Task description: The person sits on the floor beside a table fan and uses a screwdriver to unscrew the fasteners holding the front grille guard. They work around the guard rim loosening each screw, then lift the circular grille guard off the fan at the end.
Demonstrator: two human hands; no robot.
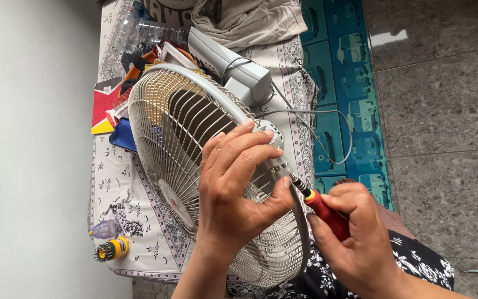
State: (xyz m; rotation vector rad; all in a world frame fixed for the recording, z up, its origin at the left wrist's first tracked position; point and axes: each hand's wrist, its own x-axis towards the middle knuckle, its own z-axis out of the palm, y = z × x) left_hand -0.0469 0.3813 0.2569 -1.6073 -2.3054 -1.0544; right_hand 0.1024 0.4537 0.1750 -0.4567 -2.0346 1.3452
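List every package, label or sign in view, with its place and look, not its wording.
Flat red and yellow card package: far left on the patterned cloth, behind the white fan grille.
Round red and white label: centre of the grille, beside the left hand.
No signs or screens.

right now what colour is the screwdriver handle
Red, with a yellow collar near the shaft; the screwdriver sits in the right hand, shown best in the head view.

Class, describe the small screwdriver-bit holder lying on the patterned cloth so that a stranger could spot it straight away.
Start at the big white fan lying on the patterned cloth, then look toward its lower left, near the cloth's edge. There lies the bit holder, a short yellow cylinder bristling with metal tips. The only thing beside it is a clear plastic cap, colourless and smooth.
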